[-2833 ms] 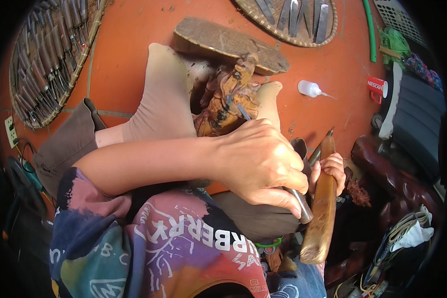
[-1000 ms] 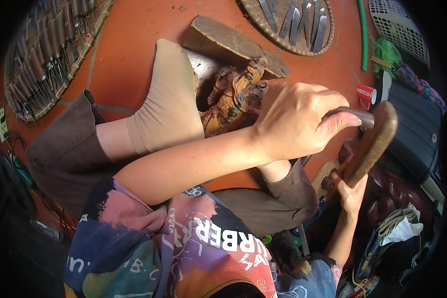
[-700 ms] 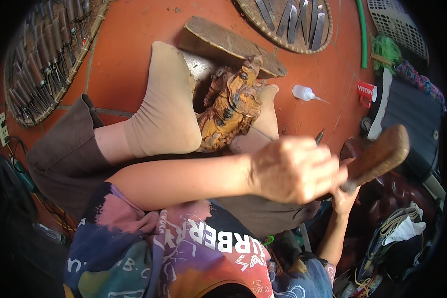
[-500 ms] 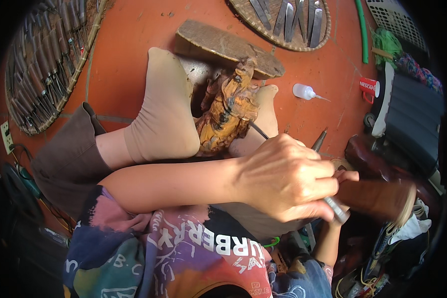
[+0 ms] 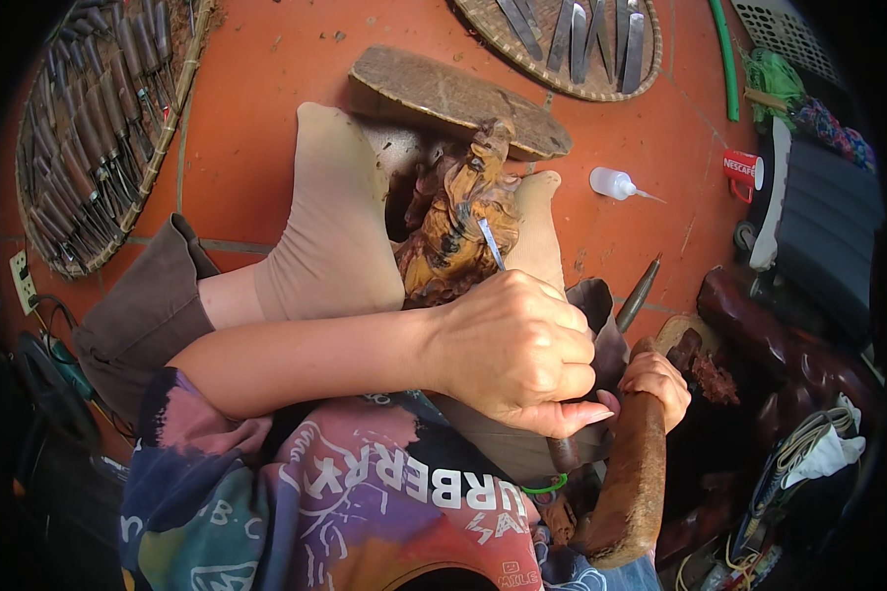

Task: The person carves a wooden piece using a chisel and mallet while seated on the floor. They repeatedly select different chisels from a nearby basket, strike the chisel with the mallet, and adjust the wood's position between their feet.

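A knobbly brown and yellow wood carving (image 5: 453, 222) is held upright between my two socked feet (image 5: 337, 212). My left hand (image 5: 512, 355) reaches across my lap, its fingers wrapped round a carving chisel (image 5: 490, 239). The chisel's flat metal blade lies against the carving's lower right side, and its handle end pokes out below my fist. To the right, my right hand (image 5: 657, 386) grips a wooden mallet (image 5: 629, 492). The mallet's thick head points down toward my lap, apart from the chisel handle.
A wooden block (image 5: 453, 98) lies behind the carving. Woven trays hold many chisels (image 5: 99, 128) at left and flat blades (image 5: 579, 44) at far right. A white squeeze bottle (image 5: 613, 183), a red mug (image 5: 742, 172) and a pointed dark tool (image 5: 641, 294) are on the right.
My left hand has shifted left, and the chisel blade now shows higher on the carving. The mallet has swung from pointing right to pointing down, away from the chisel's end.
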`<move>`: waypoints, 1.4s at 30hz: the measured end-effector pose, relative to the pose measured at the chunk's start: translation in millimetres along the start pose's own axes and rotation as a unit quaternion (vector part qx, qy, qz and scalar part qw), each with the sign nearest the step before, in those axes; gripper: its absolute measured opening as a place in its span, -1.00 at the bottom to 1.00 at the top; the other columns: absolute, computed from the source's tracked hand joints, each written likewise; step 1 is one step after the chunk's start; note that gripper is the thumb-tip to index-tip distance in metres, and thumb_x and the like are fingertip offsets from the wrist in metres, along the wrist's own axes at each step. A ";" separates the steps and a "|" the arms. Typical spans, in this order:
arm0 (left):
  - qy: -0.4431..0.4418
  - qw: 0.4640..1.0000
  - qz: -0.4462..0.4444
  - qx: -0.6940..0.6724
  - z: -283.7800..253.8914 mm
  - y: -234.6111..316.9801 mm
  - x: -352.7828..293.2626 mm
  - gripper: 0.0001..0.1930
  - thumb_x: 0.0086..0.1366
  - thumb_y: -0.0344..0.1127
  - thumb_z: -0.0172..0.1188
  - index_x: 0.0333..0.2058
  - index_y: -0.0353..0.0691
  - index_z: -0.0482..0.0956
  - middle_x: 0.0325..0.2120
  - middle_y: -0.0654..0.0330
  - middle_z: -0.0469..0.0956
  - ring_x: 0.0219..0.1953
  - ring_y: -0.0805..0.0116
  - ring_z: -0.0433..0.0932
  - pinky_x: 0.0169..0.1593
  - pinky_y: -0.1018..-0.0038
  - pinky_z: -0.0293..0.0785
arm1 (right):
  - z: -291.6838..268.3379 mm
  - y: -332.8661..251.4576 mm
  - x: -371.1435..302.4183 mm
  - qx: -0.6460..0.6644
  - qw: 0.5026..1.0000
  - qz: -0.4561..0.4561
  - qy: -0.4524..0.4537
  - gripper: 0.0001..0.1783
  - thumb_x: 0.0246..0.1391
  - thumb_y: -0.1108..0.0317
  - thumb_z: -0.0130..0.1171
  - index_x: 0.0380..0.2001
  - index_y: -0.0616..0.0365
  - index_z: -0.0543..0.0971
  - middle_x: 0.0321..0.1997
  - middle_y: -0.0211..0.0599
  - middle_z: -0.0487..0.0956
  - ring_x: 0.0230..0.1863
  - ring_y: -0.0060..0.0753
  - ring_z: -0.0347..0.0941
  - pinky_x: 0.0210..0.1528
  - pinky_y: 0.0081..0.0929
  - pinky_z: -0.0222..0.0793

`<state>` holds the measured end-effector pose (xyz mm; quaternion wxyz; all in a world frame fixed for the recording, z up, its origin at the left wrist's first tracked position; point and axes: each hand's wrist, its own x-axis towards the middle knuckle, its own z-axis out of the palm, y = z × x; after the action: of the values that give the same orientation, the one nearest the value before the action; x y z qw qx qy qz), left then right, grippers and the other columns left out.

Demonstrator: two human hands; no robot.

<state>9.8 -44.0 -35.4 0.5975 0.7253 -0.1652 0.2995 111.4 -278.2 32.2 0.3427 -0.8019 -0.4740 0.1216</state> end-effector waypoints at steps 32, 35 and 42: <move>-0.063 0.997 -0.002 -0.052 -22.1 -5.9 -4.9 -0.53 0.04 -0.14 0.32 -0.85 -0.11 0.26 -0.84 0.24 0.27 -0.77 0.20 0.32 -0.69 0.31 0.19 | -3.2 -2.2 6.6 -0.215 0.960 -0.178 0.008 -0.70 -0.13 0.57 0.31 -0.46 0.16 0.34 -0.60 -0.25 0.44 -0.60 -0.23 0.38 -0.46 -0.27 0.45; -0.087 0.994 0.020 -0.060 -27.8 -6.3 -4.4 -0.54 0.04 -0.21 0.33 -0.81 -0.11 0.21 -0.81 0.28 0.17 -0.75 0.28 0.28 -0.67 0.37 0.16 | -3.8 0.6 6.1 -0.176 0.955 -0.237 0.031 -0.70 -0.16 0.57 0.32 -0.45 0.16 0.35 -0.60 -0.25 0.44 -0.59 -0.24 0.39 -0.45 -0.28 0.46; -0.113 0.988 0.036 -0.096 -37.1 -8.1 -5.6 -0.59 0.02 -0.32 0.27 -0.81 -0.13 0.21 -0.81 0.26 0.17 -0.75 0.27 0.28 -0.66 0.36 0.17 | -4.7 -15.0 14.9 -0.251 0.934 -0.251 0.039 -0.71 -0.20 0.58 0.34 -0.49 0.16 0.39 -0.58 -0.28 0.44 -0.58 -0.29 0.40 -0.50 -0.34 0.44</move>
<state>1.5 -7.0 -41.2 0.6309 0.6869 -0.2858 0.2201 111.5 -263.0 47.6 0.1683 -0.7211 -0.6608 -0.1223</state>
